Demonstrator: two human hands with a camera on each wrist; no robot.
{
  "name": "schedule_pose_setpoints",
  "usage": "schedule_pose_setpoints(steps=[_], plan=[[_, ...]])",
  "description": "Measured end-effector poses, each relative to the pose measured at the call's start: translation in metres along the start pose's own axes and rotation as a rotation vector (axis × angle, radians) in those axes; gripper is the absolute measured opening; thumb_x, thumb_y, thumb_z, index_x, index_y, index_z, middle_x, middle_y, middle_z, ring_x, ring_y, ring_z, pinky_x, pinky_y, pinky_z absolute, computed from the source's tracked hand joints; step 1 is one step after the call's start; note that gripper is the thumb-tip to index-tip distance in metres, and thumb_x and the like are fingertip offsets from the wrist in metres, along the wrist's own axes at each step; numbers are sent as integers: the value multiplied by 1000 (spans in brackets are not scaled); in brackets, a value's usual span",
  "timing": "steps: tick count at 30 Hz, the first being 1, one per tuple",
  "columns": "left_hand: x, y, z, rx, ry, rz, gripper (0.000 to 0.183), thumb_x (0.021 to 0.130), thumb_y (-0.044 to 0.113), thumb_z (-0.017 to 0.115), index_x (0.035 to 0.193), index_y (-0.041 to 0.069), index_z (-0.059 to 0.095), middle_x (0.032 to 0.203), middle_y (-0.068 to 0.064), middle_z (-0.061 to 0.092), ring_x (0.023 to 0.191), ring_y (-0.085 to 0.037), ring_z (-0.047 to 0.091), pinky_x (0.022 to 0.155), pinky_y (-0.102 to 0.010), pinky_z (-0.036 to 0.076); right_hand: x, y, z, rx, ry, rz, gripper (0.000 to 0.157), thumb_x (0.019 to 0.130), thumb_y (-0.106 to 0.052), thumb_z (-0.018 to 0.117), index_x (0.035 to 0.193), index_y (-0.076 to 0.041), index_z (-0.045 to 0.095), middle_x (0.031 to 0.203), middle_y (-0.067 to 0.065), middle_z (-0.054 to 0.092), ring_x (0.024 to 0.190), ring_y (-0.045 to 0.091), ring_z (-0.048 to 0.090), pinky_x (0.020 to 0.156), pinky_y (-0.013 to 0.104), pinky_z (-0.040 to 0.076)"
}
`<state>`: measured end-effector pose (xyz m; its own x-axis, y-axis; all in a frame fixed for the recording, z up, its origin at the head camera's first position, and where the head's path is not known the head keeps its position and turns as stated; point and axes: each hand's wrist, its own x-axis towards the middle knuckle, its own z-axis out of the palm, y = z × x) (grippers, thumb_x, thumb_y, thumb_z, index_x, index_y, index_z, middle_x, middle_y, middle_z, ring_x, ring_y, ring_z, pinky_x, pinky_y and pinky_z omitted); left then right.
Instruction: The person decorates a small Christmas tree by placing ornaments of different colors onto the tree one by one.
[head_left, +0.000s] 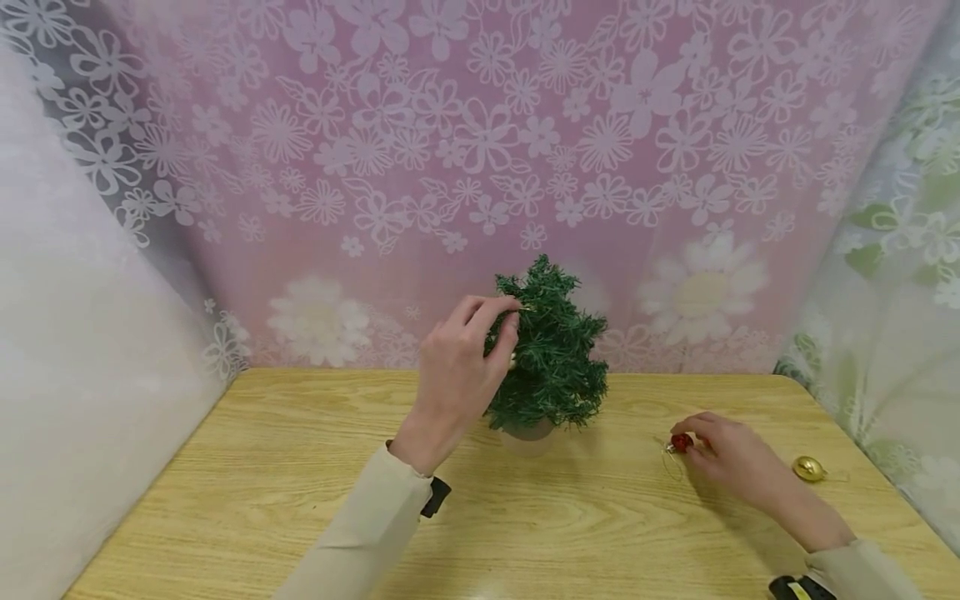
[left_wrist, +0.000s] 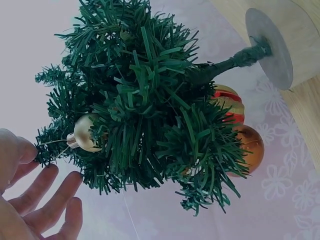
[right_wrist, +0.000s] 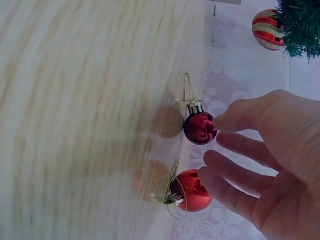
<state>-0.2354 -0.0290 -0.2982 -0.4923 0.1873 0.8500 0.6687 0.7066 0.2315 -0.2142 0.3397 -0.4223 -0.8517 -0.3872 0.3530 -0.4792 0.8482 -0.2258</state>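
A small green artificial Christmas tree (head_left: 547,350) stands upright on the table in a pale round pot (head_left: 527,437). At its upper left side, my left hand (head_left: 465,358) pinches the thin gold cord of a pale gold bauble (left_wrist: 86,132), which lies against the branches. Low over the table, my right hand (head_left: 738,458) has its fingers loosely bent. In the right wrist view its thumb tip touches a dark red bauble (right_wrist: 200,127). Other fingertips lie right at a brighter red bauble (right_wrist: 192,191), which has a gold cord.
A shiny gold bauble (head_left: 808,468) lies on the wooden table (head_left: 262,492), right of the right hand. Striped red-and-gold (left_wrist: 228,104) and orange (left_wrist: 250,148) baubles hang from the tree's far side. Flowered cloth (head_left: 480,167) closes off the back.
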Motion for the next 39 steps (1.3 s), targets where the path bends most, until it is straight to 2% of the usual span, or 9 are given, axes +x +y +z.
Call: schedule_pose_setpoints(steps=[8, 15, 20, 22, 26, 29, 33, 39], plan=[[-1, -3, -1, -16, 10, -2, 19, 104, 22, 61, 116, 16, 75, 103, -3, 72, 64, -12, 63, 54, -26, 46, 0, -2, 0, -32, -57, 20, 18, 84, 0, 76, 101, -8, 75, 99, 5, 72, 66, -6, 45, 56, 22, 41], [-2, -6, 0, -62, 27, -19, 18, 103, 19, 62, 115, 15, 75, 101, -3, 73, 66, -13, 64, 53, -23, 44, 0, 1, 3, -25, -64, 30, 19, 81, 1, 78, 99, -6, 75, 94, 4, 68, 69, 2, 56, 57, 24, 49], [-2, -8, 0, -99, 21, -33, 19, 103, 20, 62, 115, 14, 75, 102, -3, 73, 68, -13, 65, 53, -22, 44, -1, 0, 5, 2, -40, 7, 20, 79, 1, 82, 92, -11, 73, 92, 1, 66, 70, 8, 63, 60, 25, 54], [-1, -9, 1, -111, 21, -33, 19, 104, 21, 62, 115, 14, 76, 103, -3, 73, 73, -14, 68, 54, -24, 47, -1, 0, 5, 4, -42, 10, 20, 79, 1, 83, 90, -13, 72, 91, 0, 67, 69, 7, 63, 59, 24, 54], [0, -12, 1, -135, 16, -34, 19, 104, 21, 61, 114, 15, 76, 104, -3, 73, 87, -15, 72, 65, -27, 56, 0, 1, 3, 9, -87, 39, 20, 79, 0, 82, 89, -13, 71, 87, -3, 69, 69, 5, 61, 58, 22, 51], [0, -13, 2, -146, 13, -34, 19, 104, 21, 62, 114, 14, 76, 104, -3, 73, 91, -15, 73, 71, -29, 59, -2, 0, 1, 17, -107, 55, 20, 79, -1, 80, 92, -13, 70, 87, -5, 68, 70, 3, 60, 59, 22, 51], [0, -15, 2, -149, 16, -28, 18, 103, 20, 63, 113, 13, 76, 102, -4, 74, 90, -15, 73, 70, -29, 59, -7, -3, 0, 19, -73, 48, 22, 79, -3, 81, 97, -12, 71, 90, -6, 67, 71, 1, 56, 59, 23, 49], [2, -17, 5, -167, 17, -30, 17, 102, 19, 64, 112, 13, 77, 101, -3, 74, 89, -14, 72, 69, -30, 59, -13, -12, -4, 8, 38, 13, 27, 78, -3, 84, 99, -14, 72, 94, -5, 68, 73, 3, 61, 59, 23, 52]])
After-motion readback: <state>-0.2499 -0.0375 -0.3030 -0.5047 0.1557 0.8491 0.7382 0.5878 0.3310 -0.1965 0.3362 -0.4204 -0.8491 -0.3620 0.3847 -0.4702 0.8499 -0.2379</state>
